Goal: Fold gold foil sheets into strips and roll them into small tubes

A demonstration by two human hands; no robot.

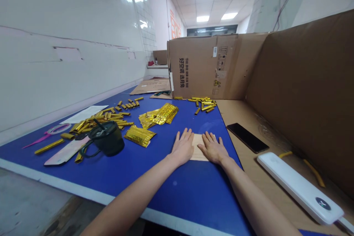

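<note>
A pale, flat, roughly square sheet point(199, 147) lies on the blue tabletop point(166, 180); whether it is paper or thin wood I cannot tell. My left hand point(183, 146) rests flat on its left side, fingers stretched out and pointing away from me. On the right side lies my right hand point(215, 149), also flat, with its thumb spread inward over the sheet. Left of my hands is a gold foil packet point(140, 136), with something pale showing at one end. Beyond it are several flat gold foil wrappers point(166, 113) in an overlapping heap.
A dark green mug point(110, 140) with a straw stands left, among many gold foil rolls point(105, 120). More rolls point(206, 105) lie at the back. A black phone point(247, 137) and white power bank point(295, 186) lie right, on cardboard. Tall cardboard point(204, 68) walls the back and right.
</note>
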